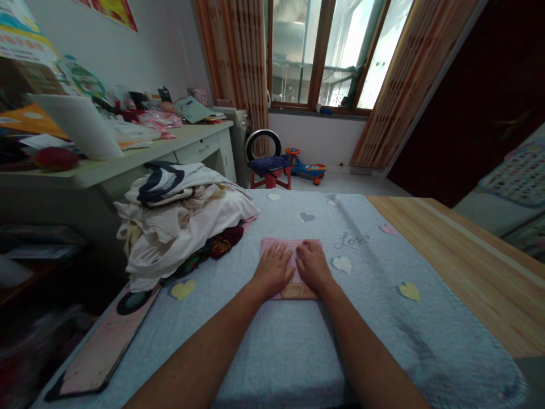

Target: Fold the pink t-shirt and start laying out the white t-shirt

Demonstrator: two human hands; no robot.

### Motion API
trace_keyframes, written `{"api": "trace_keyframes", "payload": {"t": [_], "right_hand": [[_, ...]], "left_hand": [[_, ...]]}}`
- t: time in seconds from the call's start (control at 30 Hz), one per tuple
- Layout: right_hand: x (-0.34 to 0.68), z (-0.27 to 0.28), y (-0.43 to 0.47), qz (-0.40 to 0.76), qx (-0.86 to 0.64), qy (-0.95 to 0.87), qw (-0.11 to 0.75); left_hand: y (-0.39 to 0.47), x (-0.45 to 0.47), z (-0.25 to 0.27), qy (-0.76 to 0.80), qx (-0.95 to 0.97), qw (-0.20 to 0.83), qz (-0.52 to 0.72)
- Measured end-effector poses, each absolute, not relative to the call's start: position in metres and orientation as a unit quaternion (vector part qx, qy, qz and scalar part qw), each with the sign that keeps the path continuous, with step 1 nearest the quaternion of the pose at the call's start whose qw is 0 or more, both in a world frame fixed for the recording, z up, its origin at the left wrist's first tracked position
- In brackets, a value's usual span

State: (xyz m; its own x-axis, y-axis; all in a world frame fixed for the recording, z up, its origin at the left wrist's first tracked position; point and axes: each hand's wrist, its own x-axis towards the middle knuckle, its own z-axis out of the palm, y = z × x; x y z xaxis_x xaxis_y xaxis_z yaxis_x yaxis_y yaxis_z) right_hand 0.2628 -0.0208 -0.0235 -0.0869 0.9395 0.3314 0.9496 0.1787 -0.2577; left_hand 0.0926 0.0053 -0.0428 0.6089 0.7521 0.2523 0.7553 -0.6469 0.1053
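Pale blue quilted cover [276,346] spreads over the work surface, with a bare wooden strip [464,261] along its right side and a window [323,57] at the far wall. Near the middle lies a pink folded cloth [299,276], directly beneath both hands, so neither is nearer to it. It looks roughly square, with no clear long axis, and its tan patch shows at the near edge between the wrists. The left hand [275,270] rests flat on the left part, fingers extended toward the far edge, gripping nothing. The right hand [313,264] lies over the right part with its fingers bent; whether they pinch the fabric I cannot tell. Well apart, to the far left, sits a heap of clothes [183,227], closer to the left hand than the right.
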Motion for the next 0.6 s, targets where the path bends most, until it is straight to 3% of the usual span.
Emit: {"api": "trace_keyframes", "payload": {"t": [0.27, 0.6], "right_hand": [[0.2618, -0.0225, -0.02, 0.002, -0.637, -0.745, 0.199], [0.256, -0.0206, -0.0212, 0.02, -0.684, -0.723, 0.096]], "left_hand": [[0.0045, 0.0924, -0.0432, -0.429, -0.893, 0.002, -0.135], [0.0013, 0.0945, -0.0411, -0.46, -0.877, 0.003, -0.139]]}}
